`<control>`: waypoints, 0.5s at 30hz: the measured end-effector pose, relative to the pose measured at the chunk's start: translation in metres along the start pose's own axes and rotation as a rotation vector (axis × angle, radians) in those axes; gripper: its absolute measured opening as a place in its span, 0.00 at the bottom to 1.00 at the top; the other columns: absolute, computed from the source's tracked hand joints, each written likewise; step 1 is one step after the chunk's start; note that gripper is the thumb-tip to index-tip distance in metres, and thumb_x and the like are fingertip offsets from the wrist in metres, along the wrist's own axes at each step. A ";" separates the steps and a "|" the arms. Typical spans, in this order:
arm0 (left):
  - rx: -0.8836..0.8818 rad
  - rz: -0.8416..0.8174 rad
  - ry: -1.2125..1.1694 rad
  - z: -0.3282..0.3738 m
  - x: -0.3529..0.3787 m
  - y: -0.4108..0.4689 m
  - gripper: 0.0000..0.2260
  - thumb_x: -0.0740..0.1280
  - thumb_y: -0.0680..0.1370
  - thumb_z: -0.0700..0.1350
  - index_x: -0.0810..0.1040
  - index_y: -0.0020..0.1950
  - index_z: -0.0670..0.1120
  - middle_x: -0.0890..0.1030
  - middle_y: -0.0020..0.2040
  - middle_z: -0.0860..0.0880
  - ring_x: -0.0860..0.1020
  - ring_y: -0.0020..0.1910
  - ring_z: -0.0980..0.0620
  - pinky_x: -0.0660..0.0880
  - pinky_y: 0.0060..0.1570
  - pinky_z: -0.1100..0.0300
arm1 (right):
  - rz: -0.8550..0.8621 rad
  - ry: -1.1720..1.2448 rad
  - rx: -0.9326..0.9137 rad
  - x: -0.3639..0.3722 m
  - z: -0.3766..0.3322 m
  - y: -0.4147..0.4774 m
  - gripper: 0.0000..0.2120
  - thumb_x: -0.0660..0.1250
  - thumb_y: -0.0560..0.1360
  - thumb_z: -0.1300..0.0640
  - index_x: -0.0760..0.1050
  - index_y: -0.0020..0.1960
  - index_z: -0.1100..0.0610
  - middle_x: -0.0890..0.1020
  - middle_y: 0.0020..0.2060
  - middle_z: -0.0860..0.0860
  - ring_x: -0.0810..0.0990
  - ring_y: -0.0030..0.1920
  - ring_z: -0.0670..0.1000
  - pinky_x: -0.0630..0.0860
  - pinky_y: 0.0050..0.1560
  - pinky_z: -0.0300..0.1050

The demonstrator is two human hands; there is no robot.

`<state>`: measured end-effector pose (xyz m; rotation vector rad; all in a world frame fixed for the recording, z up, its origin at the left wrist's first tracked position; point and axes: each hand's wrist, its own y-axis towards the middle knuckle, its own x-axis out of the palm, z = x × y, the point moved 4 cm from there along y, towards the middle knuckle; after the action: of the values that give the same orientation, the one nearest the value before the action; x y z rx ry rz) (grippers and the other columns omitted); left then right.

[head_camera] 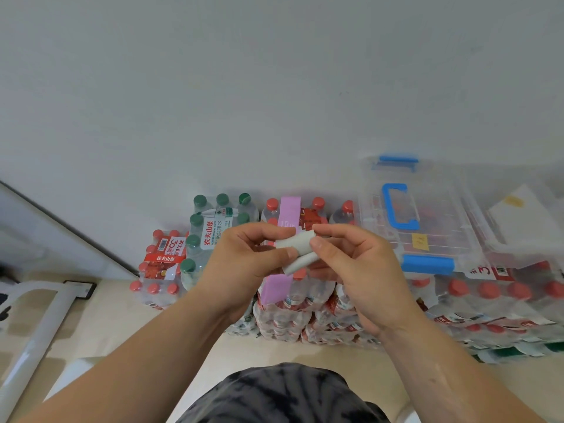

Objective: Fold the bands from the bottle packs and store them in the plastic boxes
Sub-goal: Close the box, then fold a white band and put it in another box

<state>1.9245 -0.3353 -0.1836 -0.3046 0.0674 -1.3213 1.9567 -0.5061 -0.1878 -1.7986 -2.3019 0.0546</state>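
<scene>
My left hand (244, 257) and my right hand (354, 270) meet in front of me, both pinching a pale grey band (297, 250) folded into a short double layer. Behind the hands, a pink band (288, 213) still runs over a red-capped bottle pack (305, 294) and reappears below my hands. A clear plastic box (427, 215) with blue handle and latches rests on top of packs at the right, lid shut. A second clear box (525, 227) with a white sheet inside sits beside it at the far right.
Stacked packs of red-capped bottles (494, 303) line the wall on the right. A green-capped pack (213, 227) and a lower red-capped pack (160, 264) stand to the left. A white frame (39, 328) leans at the far left over the beige floor.
</scene>
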 end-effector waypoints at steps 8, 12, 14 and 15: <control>-0.055 -0.105 -0.039 -0.007 0.038 -0.014 0.05 0.72 0.72 0.37 0.83 0.46 0.38 0.85 0.45 0.40 0.84 0.45 0.43 0.81 0.43 0.54 | -0.031 -0.030 -0.032 -0.035 -0.005 -0.012 0.10 0.71 0.76 0.67 0.84 0.50 0.53 0.88 0.44 0.50 0.87 0.44 0.48 0.81 0.41 0.37; -0.062 -0.156 -0.014 -0.007 0.044 -0.021 0.05 0.74 0.72 0.40 0.83 0.46 0.41 0.82 0.46 0.36 0.83 0.45 0.38 0.82 0.46 0.46 | -0.101 -0.078 -0.024 -0.045 -0.010 -0.018 0.11 0.71 0.76 0.67 0.84 0.51 0.54 0.88 0.46 0.50 0.86 0.47 0.47 0.81 0.44 0.37; -0.077 -0.175 0.002 -0.008 0.045 -0.024 0.06 0.74 0.73 0.39 0.83 0.49 0.42 0.82 0.48 0.32 0.82 0.49 0.31 0.80 0.53 0.37 | -0.112 -0.078 -0.023 -0.048 -0.011 -0.021 0.11 0.71 0.75 0.68 0.84 0.51 0.53 0.88 0.46 0.51 0.86 0.48 0.48 0.81 0.45 0.37; -0.093 -0.184 0.018 -0.008 0.046 -0.025 0.08 0.74 0.73 0.39 0.82 0.51 0.42 0.82 0.49 0.32 0.81 0.50 0.29 0.78 0.55 0.36 | -0.112 -0.083 -0.025 -0.049 -0.011 -0.022 0.11 0.71 0.75 0.68 0.84 0.51 0.53 0.88 0.46 0.51 0.86 0.48 0.48 0.81 0.45 0.37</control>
<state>1.9111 -0.3864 -0.1790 -0.3849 0.1183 -1.5059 1.9488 -0.5596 -0.1808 -1.7060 -2.4671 0.0841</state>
